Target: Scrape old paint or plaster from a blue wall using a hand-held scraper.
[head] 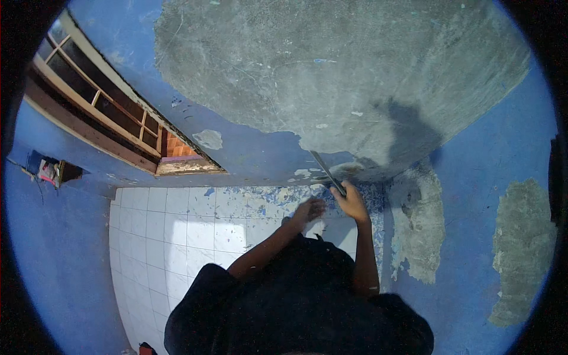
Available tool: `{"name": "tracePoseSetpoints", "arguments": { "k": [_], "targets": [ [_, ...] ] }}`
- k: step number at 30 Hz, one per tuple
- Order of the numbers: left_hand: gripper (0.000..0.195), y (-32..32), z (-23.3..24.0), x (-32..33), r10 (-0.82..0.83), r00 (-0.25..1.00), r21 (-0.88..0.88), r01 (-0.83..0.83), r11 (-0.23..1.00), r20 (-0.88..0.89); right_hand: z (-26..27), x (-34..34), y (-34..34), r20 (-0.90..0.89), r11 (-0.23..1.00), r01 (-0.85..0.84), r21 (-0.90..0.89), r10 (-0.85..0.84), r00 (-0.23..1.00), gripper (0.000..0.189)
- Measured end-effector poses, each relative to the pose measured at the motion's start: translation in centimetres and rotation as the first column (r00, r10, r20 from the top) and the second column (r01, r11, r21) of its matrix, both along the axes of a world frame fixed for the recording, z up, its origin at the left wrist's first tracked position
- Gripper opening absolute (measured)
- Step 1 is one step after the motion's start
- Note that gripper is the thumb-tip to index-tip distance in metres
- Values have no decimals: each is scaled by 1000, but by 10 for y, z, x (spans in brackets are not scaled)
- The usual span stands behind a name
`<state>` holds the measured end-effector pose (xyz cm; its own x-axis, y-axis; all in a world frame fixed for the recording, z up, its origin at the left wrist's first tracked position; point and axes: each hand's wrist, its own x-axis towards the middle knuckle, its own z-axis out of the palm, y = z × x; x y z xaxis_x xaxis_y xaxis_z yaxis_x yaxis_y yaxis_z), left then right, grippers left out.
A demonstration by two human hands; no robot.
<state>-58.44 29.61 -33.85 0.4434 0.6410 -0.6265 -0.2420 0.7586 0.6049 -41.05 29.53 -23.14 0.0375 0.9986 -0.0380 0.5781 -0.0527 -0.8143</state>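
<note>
My right hand [353,202] is closed around the dark handle end of a long, narrow metal tool [327,172], perhaps a scraper. Its far tip points up and to the left, at the lower edge of a bare grey plaster patch [284,80] on the blue painted wall [248,153]; whether it touches is unclear. My left hand [312,209], slightly blurred, is raised to the left of the right one, with no object visible in it and its fingers partly bent.
Paint flakes [284,197] litter the white tiled floor [177,239] along the wall. At upper left is a wooden-framed window [102,93]. The right wall carries more bare patches [523,253]. A niche [55,171] at far left holds small items; a red and black object [146,349] lies at the bottom left.
</note>
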Motion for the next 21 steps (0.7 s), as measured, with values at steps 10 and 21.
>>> {"name": "tracePoseSetpoints", "arguments": {
  "k": [10,21],
  "targets": [
    [46,37,-29,-154,512,828,37,-519,854,-229,-14,-26,100,141,995,76,67,-85,986,19],
    [47,72,-22,-48,575,788,40,-582,812,-221,-21,-5,173,74,997,-35,68,30,997,12]
  ]
}}
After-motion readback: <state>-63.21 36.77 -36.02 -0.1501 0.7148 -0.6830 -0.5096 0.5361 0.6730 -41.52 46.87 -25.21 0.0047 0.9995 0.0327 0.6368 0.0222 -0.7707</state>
